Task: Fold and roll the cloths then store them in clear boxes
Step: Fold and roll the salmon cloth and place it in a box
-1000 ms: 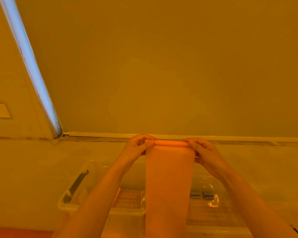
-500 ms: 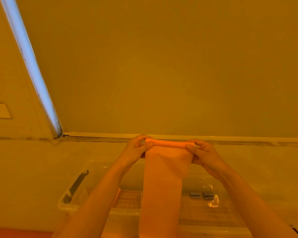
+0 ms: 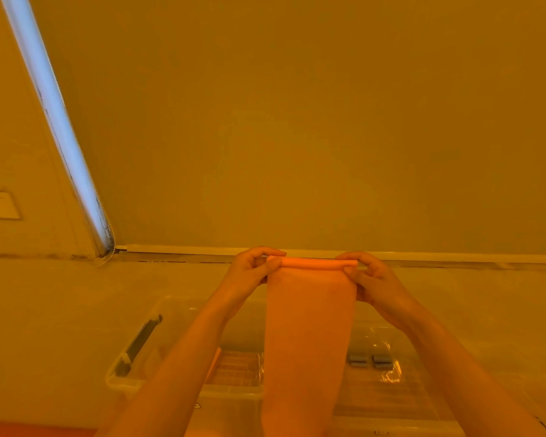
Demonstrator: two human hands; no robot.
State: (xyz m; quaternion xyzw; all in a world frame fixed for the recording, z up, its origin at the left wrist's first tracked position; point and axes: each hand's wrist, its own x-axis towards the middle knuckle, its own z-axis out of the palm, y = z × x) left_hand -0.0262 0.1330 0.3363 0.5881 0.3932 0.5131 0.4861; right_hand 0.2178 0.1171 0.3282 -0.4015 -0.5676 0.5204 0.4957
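So, step: rolling, I'd say; folding looks done and the strip is only barely wound up so far
Cloth: the orange cloth (image 3: 308,335) is held up in the air, a thin roll along its top edge and the rest hanging straight down below the fingers, out of frame at the bottom
Left hand: left hand (image 3: 249,272) has its fingers (image 3: 273,264) pinched together on the left end of the roll
Right hand: right hand (image 3: 375,280) same deal, fingers clamped on the right end
Key relation: the roll's long axis runs side to side, spanning straight from one set of fingers to the other; both hands look equally near, one per end; all the loose cloth lies below them, so my guess is the winding has to go downward
Boxes: clear boxes (image 3: 234,389) sit under the hanging strip, well below the fingers; lids off
Risk: probably the roll going lopsided if one end turns faster
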